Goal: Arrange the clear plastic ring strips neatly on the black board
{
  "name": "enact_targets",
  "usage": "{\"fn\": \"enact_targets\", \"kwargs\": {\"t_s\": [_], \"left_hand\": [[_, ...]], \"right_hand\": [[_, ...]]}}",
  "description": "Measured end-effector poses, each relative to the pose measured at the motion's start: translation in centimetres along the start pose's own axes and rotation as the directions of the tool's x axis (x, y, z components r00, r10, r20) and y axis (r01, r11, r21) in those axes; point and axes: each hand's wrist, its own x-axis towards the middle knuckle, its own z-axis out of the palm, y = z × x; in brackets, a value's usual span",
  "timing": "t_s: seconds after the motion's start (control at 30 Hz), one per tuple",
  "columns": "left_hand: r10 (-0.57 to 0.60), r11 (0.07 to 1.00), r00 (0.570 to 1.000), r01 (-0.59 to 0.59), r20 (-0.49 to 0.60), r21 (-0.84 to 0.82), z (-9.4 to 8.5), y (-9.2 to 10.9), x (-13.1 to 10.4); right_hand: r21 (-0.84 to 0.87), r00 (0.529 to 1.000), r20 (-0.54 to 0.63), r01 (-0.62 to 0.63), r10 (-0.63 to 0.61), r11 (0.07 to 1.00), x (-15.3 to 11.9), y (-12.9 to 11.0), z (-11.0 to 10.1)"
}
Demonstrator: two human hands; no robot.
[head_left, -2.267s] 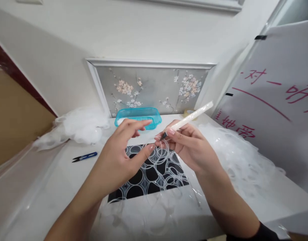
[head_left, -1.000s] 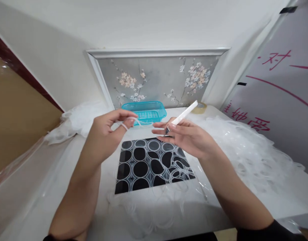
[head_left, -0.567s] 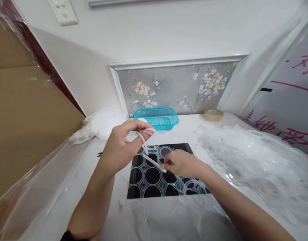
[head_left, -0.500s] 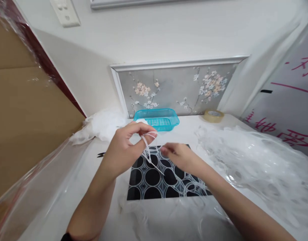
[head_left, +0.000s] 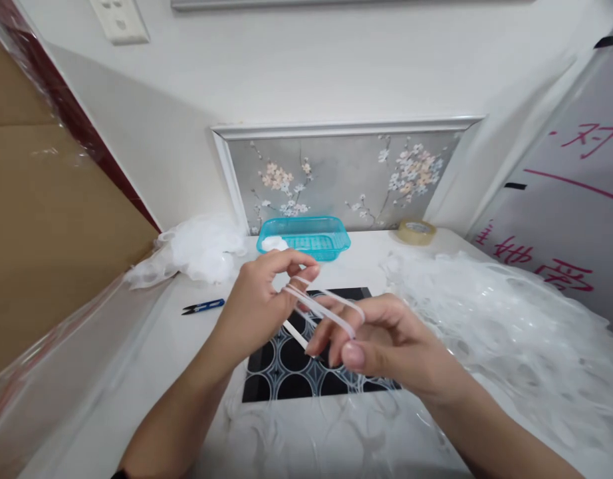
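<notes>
My left hand [head_left: 261,299] is closed in a pinch on a thin white cord [head_left: 326,313], left of centre. Loops of that cord stretch across to my right hand [head_left: 386,339], where they pass round its bent fingers. A narrow white strip [head_left: 296,334] slants down from beneath my left hand. Both hands are above a black mat with a circle pattern [head_left: 294,386]. Blue-handled snips [head_left: 203,307] lie on the table to the left of my left hand. What the left fingertips pinch is partly hidden.
Behind the hands is a turquoise basket [head_left: 336,243] with a white item inside. A roll of tape [head_left: 416,232] stands right of it. White material is heaped at left [head_left: 201,249], and a large translucent pile [head_left: 516,339] covers the right side. Cardboard [head_left: 62,219] borders the left.
My right hand has come up and turned, and its fingers now hold the cord loops stretched out from the left hand. The view has shifted slightly, showing more of the snips.
</notes>
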Motion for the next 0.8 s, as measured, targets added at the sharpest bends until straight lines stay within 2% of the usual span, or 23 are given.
{"fn": "enact_targets", "kwargs": {"t_s": [0.23,0.37,0.47,0.57,0.67,0.8], "left_hand": [[0.029,1.0,0.999,-0.029,0.029,-0.008,-1.1,0.2,-0.3],[-0.042,0.999,0.992,0.041,0.118,0.015,-1.2,0.4,-0.4],[-0.067,0.998,0.959,0.066,0.276,0.014,-1.1,0.3,-0.1],[-0.033,0.999,0.899,0.048,0.438,-0.022,-1.0,0.1,0.0],[0.006,0.993,0.864,0.055,0.504,-0.105,-1.0,-0.1,-0.2],[0.015,0.971,0.843,0.115,0.538,-0.207,-1.0,-0.5,-0.6]], "right_hand": [[0.085,0.999,-0.007,0.041,-0.041,0.996,-0.8,-1.2,-1.0],[0.1,0.999,0.007,0.049,-0.05,0.994,-0.9,-1.3,-0.6],[0.129,0.999,0.022,0.041,-0.044,0.991,-1.0,-1.4,-0.5],[0.196,1.0,0.019,0.005,-0.009,0.981,-0.9,-1.4,-0.6],[0.261,1.0,0.008,0.005,-0.008,0.965,-0.7,-1.3,-0.7],[0.27,1.0,-0.007,-0.01,0.013,0.963,-0.5,-1.4,-1.0]]}}
